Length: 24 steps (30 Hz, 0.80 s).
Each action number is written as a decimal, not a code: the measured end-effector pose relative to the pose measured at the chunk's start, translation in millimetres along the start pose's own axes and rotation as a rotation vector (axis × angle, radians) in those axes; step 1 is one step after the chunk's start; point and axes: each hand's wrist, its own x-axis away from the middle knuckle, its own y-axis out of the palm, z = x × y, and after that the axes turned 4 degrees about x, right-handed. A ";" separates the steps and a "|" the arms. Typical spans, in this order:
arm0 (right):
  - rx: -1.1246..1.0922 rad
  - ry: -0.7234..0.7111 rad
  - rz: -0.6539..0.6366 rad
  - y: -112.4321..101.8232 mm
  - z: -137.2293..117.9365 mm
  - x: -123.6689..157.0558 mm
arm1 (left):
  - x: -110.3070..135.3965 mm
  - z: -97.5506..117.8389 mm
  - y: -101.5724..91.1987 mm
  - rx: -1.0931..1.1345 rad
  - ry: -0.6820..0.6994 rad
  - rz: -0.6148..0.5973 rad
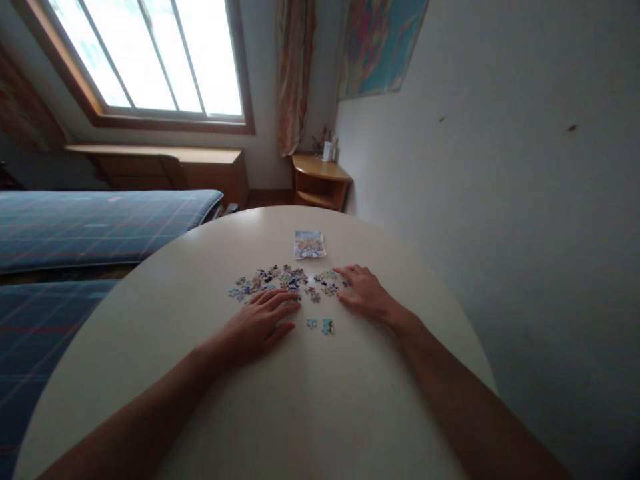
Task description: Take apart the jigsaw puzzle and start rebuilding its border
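A loose heap of jigsaw puzzle pieces lies on the round white table. My left hand rests palm down at the near left edge of the heap, its fingers stretched out and partly covering some pieces. On the right, my right hand has its fingers apart beside a smaller group of pieces, the fingertips at or close to its edge. Two light-blue puzzle pieces lie apart from the heap, nearer to me. Beyond the heap is a small printed picture, lying flat.
A blue plaid mattress or bed stands left of the table. A wooden corner shelf is past the far edge, and a wooden desk sits under the window. The white wall runs close along the right side.
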 end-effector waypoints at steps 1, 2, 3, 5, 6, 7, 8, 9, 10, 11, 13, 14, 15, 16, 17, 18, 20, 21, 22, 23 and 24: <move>0.019 0.011 -0.015 0.9 -0.6 -0.1 | -0.2 0.2 -0.2 0.008 0.000 0.002; 0.032 0.020 -0.026 1.5 -1.1 -0.2 | -0.5 0.7 -0.5 0.015 0.001 0.003; 0.040 0.025 -0.035 1.8 -1.5 -0.5 | -0.9 1.3 -1.0 0.019 0.001 0.001; 0.047 0.030 -0.036 1.6 -1.5 -1.3 | -1.9 2.7 -1.8 0.019 -0.002 -0.005; 0.049 0.032 -0.029 1.1 -1.2 -1.8 | -2.4 3.2 -1.9 0.015 -0.003 -0.010; 0.048 0.032 -0.021 0.7 -0.8 -2.4 | -2.8 3.5 -1.9 0.010 -0.004 -0.015; 0.045 0.032 -0.009 0.5 -0.4 -3.1 | -3.2 3.5 -1.8 0.004 -0.004 -0.022; 0.040 0.032 0.011 0.6 -0.2 -3.9 | -3.5 3.5 -1.6 -0.002 -0.003 -0.028; 0.036 0.029 0.035 1.1 -0.2 -4.9 | -3.8 3.3 -1.4 -0.009 -0.002 -0.033; 0.034 0.025 0.060 2.1 -0.3 -6.0 | -3.9 3.1 -1.3 -0.014 -0.002 -0.036; 0.045 0.017 0.090 4.8 -0.8 -8.7 | -3.9 3.3 -1.5 -0.017 -0.002 -0.034; 0.055 0.014 0.092 6.4 -0.9 -10.1 | -3.9 3.7 -1.6 -0.015 -0.001 -0.031; 0.064 0.014 0.088 7.8 -0.8 -11.5 | -3.9 4.3 -1.8 -0.012 -0.001 -0.026; 0.064 0.018 0.083 8.9 -0.4 -12.8 | -4.0 5.0 -1.8 -0.007 0.000 -0.022; 0.055 0.023 0.083 9.7 0.5 -13.9 | -4.0 5.6 -1.6 -0.002 0.001 -0.018; 0.037 0.027 0.084 10.2 1.8 -14.9 | -4.1 6.1 -1.3 0.002 0.001 -0.013; -0.011 0.040 0.086 10.3 5.6 -16.6 | -4.1 6.2 -0.3 0.010 -0.002 -0.008; -0.030 0.047 0.084 10.1 7.8 -17.3 | -3.9 5.6 -0.2 0.011 -0.004 -0.007; -0.043 0.055 0.081 9.9 9.9 -18.0 | -3.7 4.8 -0.5 0.010 -0.005 -0.007; -0.050 0.063 0.078 9.6 11.9 -18.6 | -3.2 3.6 -1.8 0.008 -0.008 -0.007; -0.053 0.068 0.076 9.3 13.5 -19.1 | -2.5 2.4 -4.1 0.006 -0.012 -0.006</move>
